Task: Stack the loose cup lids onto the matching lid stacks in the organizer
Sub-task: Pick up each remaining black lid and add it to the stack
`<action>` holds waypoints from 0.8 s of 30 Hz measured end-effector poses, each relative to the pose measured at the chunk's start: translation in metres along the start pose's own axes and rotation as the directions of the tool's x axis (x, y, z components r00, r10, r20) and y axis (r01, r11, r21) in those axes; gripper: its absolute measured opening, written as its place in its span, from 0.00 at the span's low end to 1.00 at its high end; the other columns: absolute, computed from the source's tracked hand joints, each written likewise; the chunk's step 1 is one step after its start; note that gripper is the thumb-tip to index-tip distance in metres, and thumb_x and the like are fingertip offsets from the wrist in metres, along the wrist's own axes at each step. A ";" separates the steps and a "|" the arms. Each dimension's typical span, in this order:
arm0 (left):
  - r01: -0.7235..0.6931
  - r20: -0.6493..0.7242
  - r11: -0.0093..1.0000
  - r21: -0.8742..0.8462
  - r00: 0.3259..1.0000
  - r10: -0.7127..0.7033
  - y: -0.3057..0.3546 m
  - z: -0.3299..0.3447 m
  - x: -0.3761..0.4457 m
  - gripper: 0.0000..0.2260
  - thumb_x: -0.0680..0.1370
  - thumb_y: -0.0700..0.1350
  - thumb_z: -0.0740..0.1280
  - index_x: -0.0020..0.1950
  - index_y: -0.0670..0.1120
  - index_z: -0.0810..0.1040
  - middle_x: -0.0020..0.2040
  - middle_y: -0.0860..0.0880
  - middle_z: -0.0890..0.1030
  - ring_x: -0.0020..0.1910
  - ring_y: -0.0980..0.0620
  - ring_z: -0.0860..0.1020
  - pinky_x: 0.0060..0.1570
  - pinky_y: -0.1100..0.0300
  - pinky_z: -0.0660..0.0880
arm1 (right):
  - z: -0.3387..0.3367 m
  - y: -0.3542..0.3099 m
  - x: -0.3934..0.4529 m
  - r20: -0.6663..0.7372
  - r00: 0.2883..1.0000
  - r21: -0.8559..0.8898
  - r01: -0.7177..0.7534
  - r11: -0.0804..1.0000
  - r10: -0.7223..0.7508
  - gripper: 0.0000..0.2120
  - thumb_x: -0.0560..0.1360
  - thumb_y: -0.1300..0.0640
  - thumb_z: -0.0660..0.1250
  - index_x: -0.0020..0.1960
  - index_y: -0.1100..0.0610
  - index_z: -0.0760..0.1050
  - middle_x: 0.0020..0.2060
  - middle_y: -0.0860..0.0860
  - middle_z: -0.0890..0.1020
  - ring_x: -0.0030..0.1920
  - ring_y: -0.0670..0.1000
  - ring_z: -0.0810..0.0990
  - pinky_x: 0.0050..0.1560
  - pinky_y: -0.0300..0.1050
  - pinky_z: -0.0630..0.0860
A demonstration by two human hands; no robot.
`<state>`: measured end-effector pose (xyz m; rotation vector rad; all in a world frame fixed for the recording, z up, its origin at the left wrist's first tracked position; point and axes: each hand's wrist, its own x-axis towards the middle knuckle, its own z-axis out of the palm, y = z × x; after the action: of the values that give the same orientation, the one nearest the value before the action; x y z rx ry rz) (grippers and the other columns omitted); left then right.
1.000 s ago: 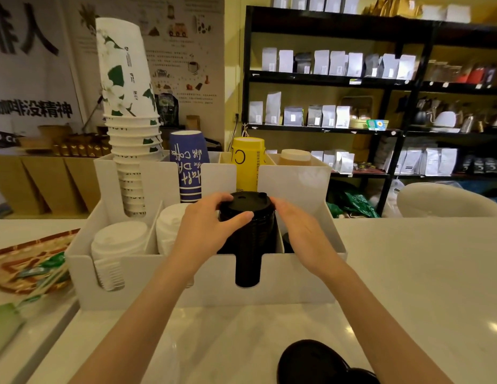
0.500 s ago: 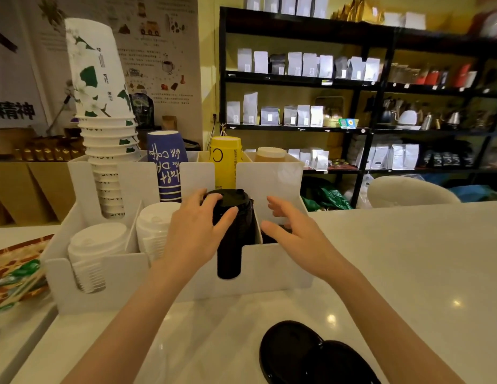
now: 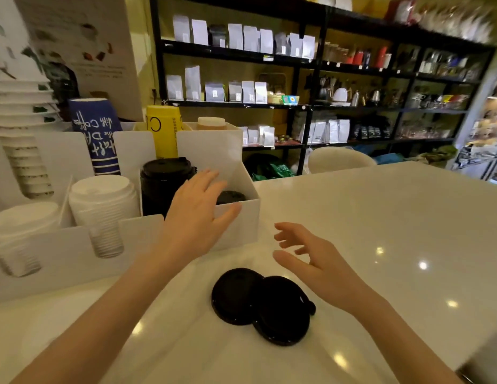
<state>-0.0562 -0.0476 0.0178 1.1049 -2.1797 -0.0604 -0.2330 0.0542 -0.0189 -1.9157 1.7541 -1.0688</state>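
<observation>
Lids (image 3: 260,304) lie loose before the organizer (image 3: 236,217) holding black stacks (image 3: 165,184); both hands empty, fingers spread.

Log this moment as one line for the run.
left hand open, by organizer | right hand open, above two loose black lids on counter | black lid stack untouched

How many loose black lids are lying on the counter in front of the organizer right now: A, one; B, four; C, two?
C: two black lids lie overlapping on the white counter, between the open, empty left hand and right hand.
</observation>
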 end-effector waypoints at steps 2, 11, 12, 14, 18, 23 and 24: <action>-0.031 0.086 0.997 -0.066 0.996 0.036 0.011 0.005 -0.009 0.22 0.75 0.56 0.58 0.67 0.50 0.66 0.73 0.50 0.62 0.73 0.53 0.56 0.71 0.55 0.54 | 0.002 0.005 -0.014 -0.001 1.000 0.011 -0.031 0.999 0.031 0.21 0.74 0.47 0.62 0.65 0.43 0.64 0.58 0.41 0.76 0.58 0.39 0.73 0.55 0.35 0.70; 0.006 0.585 0.979 -0.205 0.803 0.117 0.025 0.035 -0.031 0.23 0.73 0.59 0.59 0.67 0.55 0.65 0.70 0.54 0.67 0.67 0.55 0.65 0.58 0.64 0.60 | 0.014 0.022 -0.067 0.069 0.970 0.069 -0.238 0.969 0.233 0.33 0.64 0.37 0.68 0.66 0.39 0.62 0.62 0.36 0.68 0.61 0.38 0.66 0.54 0.34 0.65; 0.008 0.632 0.981 -0.194 0.766 0.119 0.024 0.038 -0.033 0.24 0.72 0.60 0.61 0.66 0.55 0.65 0.70 0.54 0.68 0.66 0.55 0.65 0.58 0.64 0.61 | 0.013 0.022 -0.070 0.073 0.968 0.055 -0.246 0.968 0.242 0.33 0.63 0.38 0.69 0.65 0.39 0.62 0.61 0.36 0.68 0.61 0.38 0.66 0.53 0.33 0.64; 0.007 0.700 0.983 -0.183 0.703 0.125 0.024 0.040 -0.036 0.26 0.70 0.61 0.63 0.66 0.55 0.66 0.68 0.55 0.69 0.65 0.55 0.67 0.60 0.62 0.63 | 0.011 0.022 -0.075 0.082 0.968 0.023 -0.241 0.970 0.238 0.31 0.63 0.39 0.70 0.64 0.39 0.63 0.60 0.37 0.68 0.60 0.39 0.66 0.55 0.35 0.65; -0.044 0.730 0.980 -0.195 0.661 0.175 0.025 0.038 -0.042 0.31 0.62 0.61 0.72 0.62 0.56 0.69 0.59 0.58 0.73 0.58 0.56 0.71 0.57 0.62 0.69 | 0.009 0.022 -0.077 0.091 0.975 -0.002 -0.204 0.979 0.203 0.21 0.67 0.45 0.70 0.57 0.39 0.67 0.52 0.37 0.72 0.57 0.40 0.70 0.55 0.35 0.67; -0.126 0.681 0.974 -0.190 0.698 0.223 0.026 0.039 -0.046 0.34 0.58 0.59 0.76 0.60 0.56 0.70 0.57 0.57 0.75 0.55 0.56 0.71 0.55 0.64 0.70 | 0.010 0.027 -0.073 0.066 0.979 0.066 -0.196 0.978 0.191 0.19 0.66 0.48 0.71 0.51 0.34 0.68 0.52 0.32 0.72 0.57 0.35 0.70 0.53 0.32 0.67; -0.124 0.672 0.975 -0.187 0.708 0.219 0.026 0.039 -0.045 0.34 0.58 0.59 0.76 0.61 0.55 0.70 0.58 0.56 0.74 0.55 0.56 0.71 0.56 0.63 0.69 | 0.009 0.029 -0.071 0.060 0.979 0.096 -0.201 0.975 0.196 0.19 0.66 0.48 0.72 0.52 0.35 0.69 0.53 0.34 0.74 0.57 0.36 0.71 0.54 0.32 0.67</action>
<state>-0.0788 -0.0079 -0.0281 0.8715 -2.8831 -0.6174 -0.2437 0.1144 -0.0662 -1.6534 1.7835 -1.0083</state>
